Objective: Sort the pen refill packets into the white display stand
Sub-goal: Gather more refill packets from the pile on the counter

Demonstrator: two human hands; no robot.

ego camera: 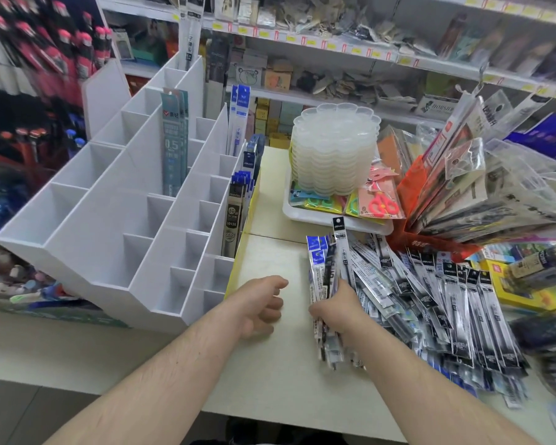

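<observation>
Our right hand (333, 311) grips a bundle of refill packets (323, 284), long axis running away from us, at the left edge of the pile (430, 293) on the worktop (270, 258). The white display stand (116, 220) lies to our left, beyond the left hand (259, 305), whose loosely curled fingers hold nothing. Our gripping fingers are hidden under the bundle.

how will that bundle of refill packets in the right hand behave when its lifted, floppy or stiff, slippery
The bundle of refill packets looks long and thin, so its free ends will probably sag or fan out. The wrappers are glossy plastic, so packets may well slide against each other and slip from the right hand. It seems light for its length; the loose pile beside it could shift when brushed.
</observation>
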